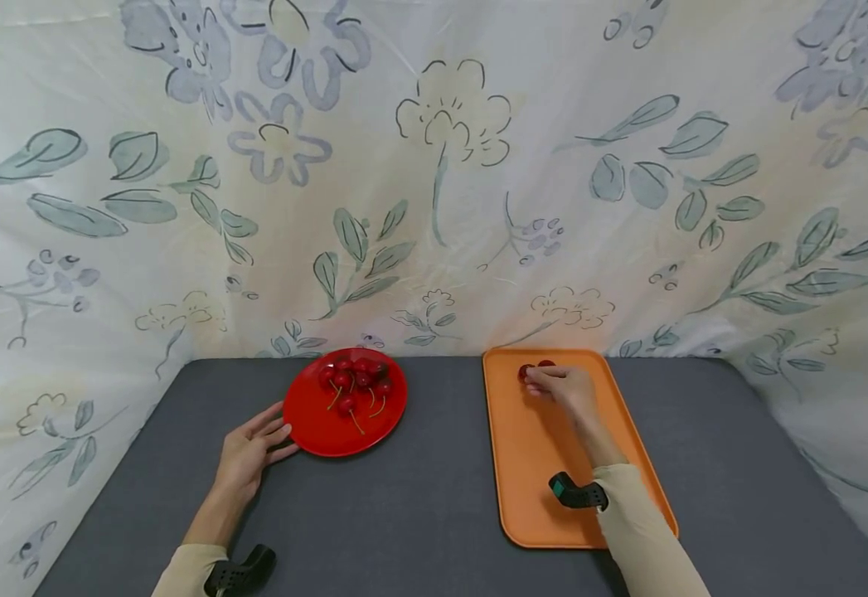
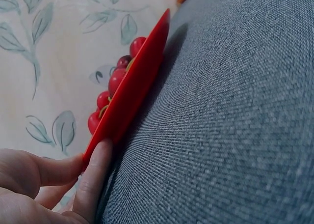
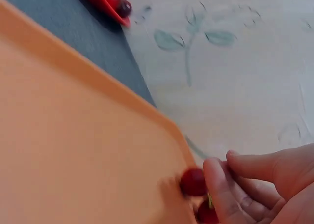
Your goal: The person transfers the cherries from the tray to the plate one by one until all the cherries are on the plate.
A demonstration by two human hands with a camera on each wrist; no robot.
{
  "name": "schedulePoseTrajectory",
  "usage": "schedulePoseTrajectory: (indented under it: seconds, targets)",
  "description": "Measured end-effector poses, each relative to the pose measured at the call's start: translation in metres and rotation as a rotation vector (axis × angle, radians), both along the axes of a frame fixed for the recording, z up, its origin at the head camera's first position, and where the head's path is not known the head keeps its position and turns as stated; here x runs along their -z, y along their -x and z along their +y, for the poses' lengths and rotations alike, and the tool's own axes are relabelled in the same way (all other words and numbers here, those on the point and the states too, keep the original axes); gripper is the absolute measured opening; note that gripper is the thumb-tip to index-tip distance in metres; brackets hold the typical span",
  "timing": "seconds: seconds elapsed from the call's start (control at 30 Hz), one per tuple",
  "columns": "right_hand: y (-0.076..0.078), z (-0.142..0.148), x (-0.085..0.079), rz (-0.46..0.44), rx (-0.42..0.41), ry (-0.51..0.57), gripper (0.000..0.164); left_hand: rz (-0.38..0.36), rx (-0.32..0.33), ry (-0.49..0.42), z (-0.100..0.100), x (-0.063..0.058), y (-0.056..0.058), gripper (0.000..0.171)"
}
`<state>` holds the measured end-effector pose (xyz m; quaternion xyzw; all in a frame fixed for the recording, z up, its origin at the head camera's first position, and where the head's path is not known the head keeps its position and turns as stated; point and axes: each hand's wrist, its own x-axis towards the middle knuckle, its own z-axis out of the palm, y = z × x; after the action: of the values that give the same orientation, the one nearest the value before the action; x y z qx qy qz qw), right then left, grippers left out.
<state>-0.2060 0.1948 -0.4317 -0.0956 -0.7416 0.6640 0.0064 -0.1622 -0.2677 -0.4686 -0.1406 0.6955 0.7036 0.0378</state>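
Note:
My left hand (image 1: 245, 452) holds the left rim of a red plate (image 1: 329, 435), with fingers on both its faces in the left wrist view. Several red cherries (image 1: 362, 380), some with green stems, lie on the plate. The plate looks tilted in that wrist view. Over the far end of an orange tray (image 1: 523, 497) is my right hand (image 1: 564, 390), its thumb and forefinger tips close together. Right beside those fingertips is a dark red cherry (image 3: 194, 182). A second cherry (image 3: 208, 211) is partly hidden by the fingers; whether they pinch a stem is unclear.
Grey cloth (image 1: 419, 506) covers the table beneath the plate and tray. A floral curtain (image 1: 441, 207) hangs along the table's far edge, just behind the tray and plate. The tray has a raised rim. Black bands (image 1: 579, 492) sit on both wrists.

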Motion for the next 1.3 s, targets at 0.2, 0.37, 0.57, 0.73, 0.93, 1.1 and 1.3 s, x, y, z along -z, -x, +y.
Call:
schedulePoseTrajectory:
  seconds: [0.2,0.37,0.57,0.73,0.93,1.1,1.3]
  targets:
    - [-0.002,0.023,0.003,-0.083,0.016,0.131,0.039,-0.011,0.005,-0.004,0.000,-0.001,-0.001,0.058]
    - [0.001,0.024,0.006,-0.173,-0.016,0.155,0.040,-0.010,0.003,-0.006,-0.001,-0.002,-0.001,0.058]
    - [0.008,0.022,0.011,-0.209,-0.006,0.146,0.045,-0.001,0.009,-0.011,-0.001,-0.001,-0.001,0.058]
    - [0.011,0.023,0.016,-0.209,0.011,0.149,0.042,0.012,0.019,-0.008,-0.001,0.001,-0.001,0.058]
    - [0.009,0.027,0.016,-0.200,-0.039,0.195,0.042,0.014,0.009,-0.005,0.000,0.000,0.000,0.058]
    - [0.008,0.033,0.014,-0.221,-0.064,0.242,0.045,0.015,0.001,-0.002,0.001,-0.001,0.000,0.057]
    - [0.010,0.036,0.012,-0.220,-0.036,0.331,0.036,0.007,-0.008,0.001,0.001,-0.002,0.000,0.057]
